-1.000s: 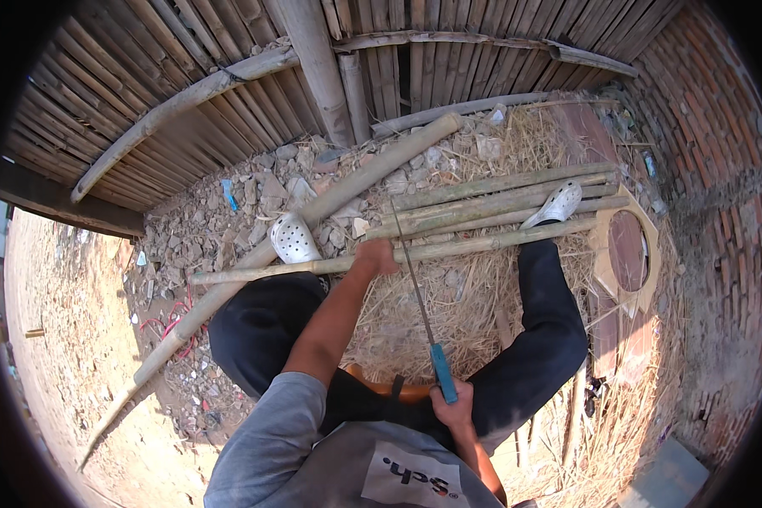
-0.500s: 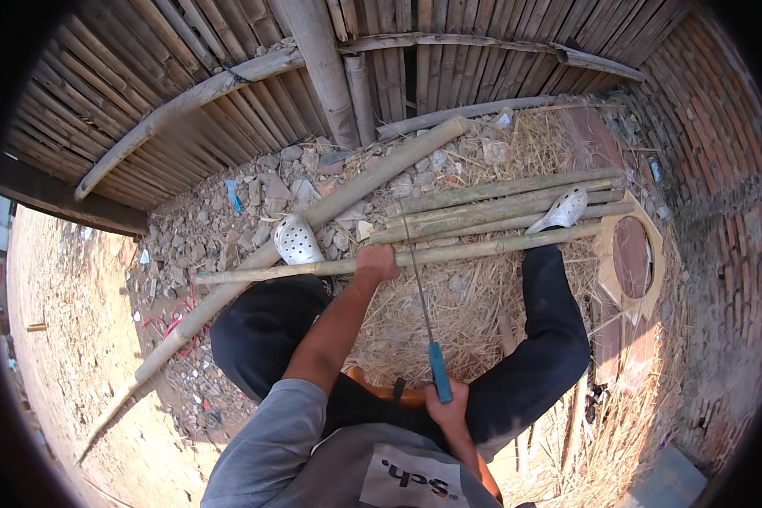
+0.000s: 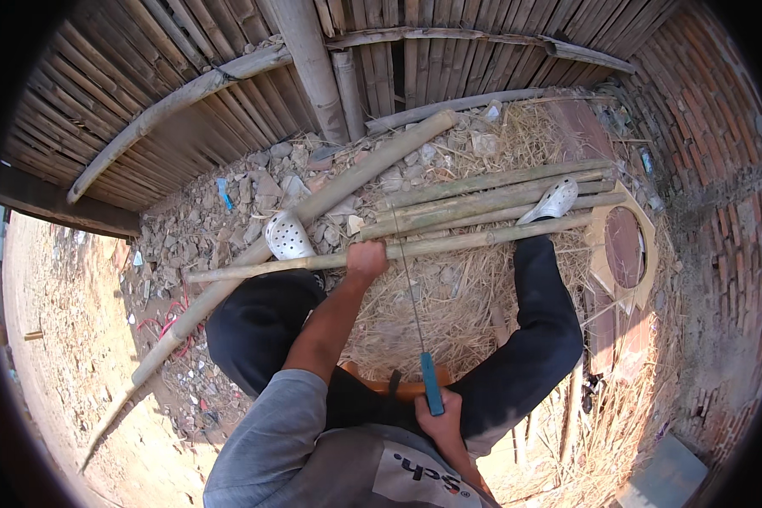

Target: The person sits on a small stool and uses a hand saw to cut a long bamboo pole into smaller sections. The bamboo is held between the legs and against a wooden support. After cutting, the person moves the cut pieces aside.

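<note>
My left hand [image 3: 367, 261] is closed round a long, thin bamboo pole [image 3: 474, 241] that lies crosswise in front of me. My right hand [image 3: 442, 415] grips the teal handle of a handsaw [image 3: 432, 383], close to my lap. The saw's narrow blade [image 3: 415, 300] points away from me and crosses the pole just right of my left hand. How deep the blade sits in the bamboo cannot be made out. Past the pole, several more bamboo poles [image 3: 491, 206] lie side by side, with my right white clog [image 3: 557, 200] on them.
A thicker bamboo pole [image 3: 339, 196] runs diagonally under the thin pole's left part, beside my left clog [image 3: 288, 237]. Rubble [image 3: 216, 212] and straw [image 3: 432, 313] cover the ground. A flat frame with a round hole [image 3: 601, 245] lies right. Bamboo and brick walls [image 3: 711, 110] enclose the spot.
My right hand has drawn the saw slightly back toward me. My left hand keeps its grip on the pole. The whole view has shifted a little.
</note>
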### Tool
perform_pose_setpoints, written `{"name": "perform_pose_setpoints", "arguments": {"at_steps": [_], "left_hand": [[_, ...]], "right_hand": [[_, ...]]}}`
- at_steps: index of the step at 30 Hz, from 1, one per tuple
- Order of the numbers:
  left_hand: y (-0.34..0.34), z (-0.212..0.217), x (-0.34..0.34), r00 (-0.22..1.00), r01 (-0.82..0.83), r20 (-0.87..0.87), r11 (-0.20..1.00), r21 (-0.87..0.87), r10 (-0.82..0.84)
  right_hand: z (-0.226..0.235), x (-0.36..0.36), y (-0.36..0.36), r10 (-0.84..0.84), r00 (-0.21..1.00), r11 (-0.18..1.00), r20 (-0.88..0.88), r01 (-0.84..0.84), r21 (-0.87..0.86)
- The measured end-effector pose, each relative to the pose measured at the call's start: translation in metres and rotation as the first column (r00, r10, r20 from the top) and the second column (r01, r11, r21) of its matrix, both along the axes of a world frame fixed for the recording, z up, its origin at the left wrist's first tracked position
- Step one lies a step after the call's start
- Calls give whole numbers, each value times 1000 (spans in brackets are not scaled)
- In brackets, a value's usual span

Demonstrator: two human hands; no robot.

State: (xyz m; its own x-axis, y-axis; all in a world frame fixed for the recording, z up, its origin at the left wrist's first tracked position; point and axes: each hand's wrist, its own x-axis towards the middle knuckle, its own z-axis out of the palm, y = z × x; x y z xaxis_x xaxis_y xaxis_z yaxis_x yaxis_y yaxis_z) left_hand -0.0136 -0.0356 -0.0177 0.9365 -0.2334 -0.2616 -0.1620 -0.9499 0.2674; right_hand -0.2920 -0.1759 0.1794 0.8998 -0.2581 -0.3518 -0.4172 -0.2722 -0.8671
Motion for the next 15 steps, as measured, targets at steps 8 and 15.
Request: {"name": "perform_pose_setpoints", "arguments": {"at_steps": [8, 15], "left_hand": [[-1, -1, -1, 1000, -4, 18, 1000, -1, 4], [0, -27, -18, 978, -1, 209, 1000, -3, 2]], "right_hand": [[-30, 32, -3, 23, 1000, 1000, 20, -23, -4], [-55, 57, 14, 18, 997, 1000, 69, -19, 10]]}}
